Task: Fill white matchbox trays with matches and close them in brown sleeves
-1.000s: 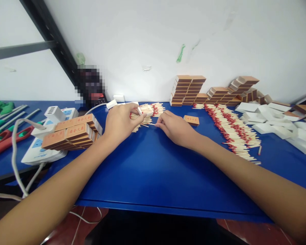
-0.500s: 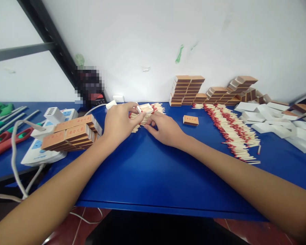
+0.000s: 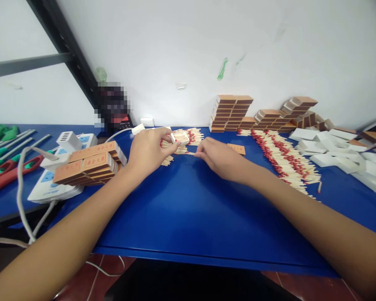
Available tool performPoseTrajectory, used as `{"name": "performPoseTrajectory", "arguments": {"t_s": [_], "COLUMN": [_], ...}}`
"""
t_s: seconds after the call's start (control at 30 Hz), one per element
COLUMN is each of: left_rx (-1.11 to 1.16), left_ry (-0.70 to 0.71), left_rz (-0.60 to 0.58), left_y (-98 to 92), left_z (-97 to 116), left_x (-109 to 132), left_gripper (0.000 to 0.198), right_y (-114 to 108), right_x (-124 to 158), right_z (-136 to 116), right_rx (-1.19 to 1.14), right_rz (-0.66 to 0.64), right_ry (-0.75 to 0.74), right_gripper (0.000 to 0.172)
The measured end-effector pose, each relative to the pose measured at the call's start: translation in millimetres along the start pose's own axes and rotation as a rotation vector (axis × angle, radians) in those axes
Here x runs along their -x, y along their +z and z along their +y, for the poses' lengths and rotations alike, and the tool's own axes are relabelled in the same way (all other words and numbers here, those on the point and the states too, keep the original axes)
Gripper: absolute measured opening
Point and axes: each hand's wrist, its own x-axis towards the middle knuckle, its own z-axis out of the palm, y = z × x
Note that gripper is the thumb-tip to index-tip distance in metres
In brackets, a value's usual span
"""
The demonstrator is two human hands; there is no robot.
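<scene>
My left hand is closed on a small white matchbox tray, thumb and fingers pinching its near end. Some matches show inside the tray. Just right of it, my right hand pinches a match low over the table, its pale stick pointing left toward the matches. Below and behind the tray lies a heap of red-tipped matches, partly hidden by my left hand. A closed orange matchbox lies behind my right hand, which covers part of it.
Stacked matchboxes stand by the wall. Right of them spread long rows of matches and loose white trays. At left, bundled matchboxes rest on a white power strip with cables. Green and red-handled tools lie beyond.
My right hand has moved right, away from the tray and heap, and a match now shows in its fingertips. My left hand keeps the tray in nearly the same place.
</scene>
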Motion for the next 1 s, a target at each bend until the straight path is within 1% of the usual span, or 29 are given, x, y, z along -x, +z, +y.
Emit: {"name": "performPoseTrajectory", "arguments": {"t_s": [0.07,0.13,0.27,0.37,0.47,0.53,0.6,0.63,0.67,0.7,0.77,0.83,0.87,1.0], "left_rx": [0.001,0.023,0.123,0.193,0.231,0.264,0.271,0.256,0.229,0.198,0.147,0.115,0.103,0.083], "left_ry": [0.055,0.13,0.242,0.268,0.22,0.165,0.083,0.037,-0.007,-0.042,-0.081,-0.089,-0.09,-0.066], "left_rz": [-0.057,-0.099,-0.118,-0.117,-0.103,-0.088,-0.047,-0.014,0.023,0.056,0.099,0.11,0.111,0.096], "left_y": [2.8,6.2,11.6,13.1,12.4,10.3,6.7,4.4,2.0,-0.3,-3.9,-5.2,-4.9,-1.5], "left_z": [-1.4,-2.1,-1.1,-0.5,-0.8,-1.0,-0.9,-0.6,-0.1,0.5,1.9,2.9,3.2,2.9], "left_x": [0.2,1.1,4.0,5.1,4.1,2.6,0.8,0.0,-0.6,-1.1,-1.5,-1.3,-1.1,-0.1], "left_gripper": [0.024,0.026,0.02,0.018,0.017,0.019,0.023,0.025,0.026,0.026,0.026,0.026,0.026,0.025], "right_y": [-6.3,-8.7,-4.2,-1.7,-4.2,-5.6,-3.8,-1.3,2.3,6.6,16.4,25.0,28.0,31.2], "right_x": [1.8,0.6,-3.0,-2.1,0.2,0.8,0.0,-0.9,-2.0,-3.4,-6.5,-9.7,-11.1,-15.4], "right_z": [7.9,10.8,7.0,3.5,2.4,2.7,3.1,3.2,3.2,2.9,2.0,0.6,0.0,-1.6], "right_rx": [0.013,0.046,0.095,0.075,0.011,-0.038,-0.091,-0.12,-0.149,-0.176,-0.209,-0.202,-0.188,-0.156], "right_rz": [0.089,0.142,0.176,0.219,0.29,0.375,0.479,0.514,0.52,0.492,0.36,0.222,0.182,0.138], "right_ry": [-0.014,-0.042,-0.111,-0.139,-0.162,-0.152,-0.114,-0.094,-0.08,-0.075,-0.088,-0.108,-0.112,-0.108], "right_gripper": [0.014,0.015,0.015,0.013,0.013,0.013,0.013,0.013,0.013,0.012,0.009,0.007,0.007,0.012]}}
